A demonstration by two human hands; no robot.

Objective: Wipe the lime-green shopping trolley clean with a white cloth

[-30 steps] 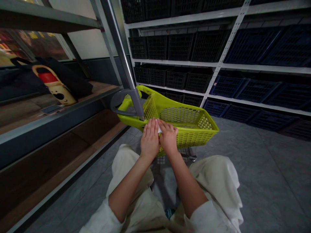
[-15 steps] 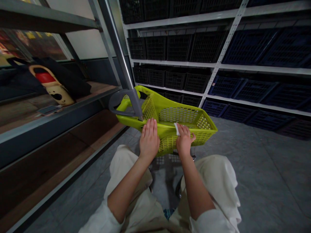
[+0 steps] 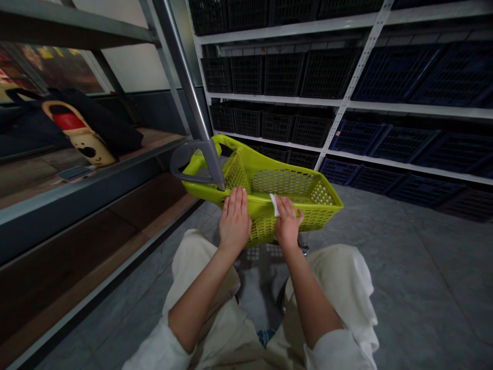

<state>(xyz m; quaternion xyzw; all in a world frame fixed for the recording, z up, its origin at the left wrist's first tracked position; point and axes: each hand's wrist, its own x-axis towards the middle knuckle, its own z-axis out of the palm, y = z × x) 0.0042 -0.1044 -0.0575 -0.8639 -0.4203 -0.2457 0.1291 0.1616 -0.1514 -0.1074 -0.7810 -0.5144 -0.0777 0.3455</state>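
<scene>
Between my knees and the shelves stands a lime-green plastic shopping cart [image 3: 265,238] with perforated walls. My left hand [image 3: 234,218] lies flat on its near side, just below the rim, fingers together and stretched out. Further right along the same side, my right hand [image 3: 287,221] presses a small white wipe [image 3: 275,204] against the cart near the rim. Part of the wipe is hidden under the fingers. At the cart's left end sits a grey loop-shaped handle [image 3: 213,162], with a metal pole [image 3: 188,77] rising from it.
A metal rack [image 3: 162,149] on the left holds a bottle with a red top [image 3: 90,144], a phone [image 3: 77,173] and a dark bag [image 3: 119,131]. White shelving [image 3: 339,110] with black crates [image 3: 285,74] and blue crates [image 3: 400,74] stands behind the cart on the grey tiled floor [image 3: 404,267].
My right hand has slid a little to the left along the cart's near side with the wipe. My left hand stays in place on the cart.
</scene>
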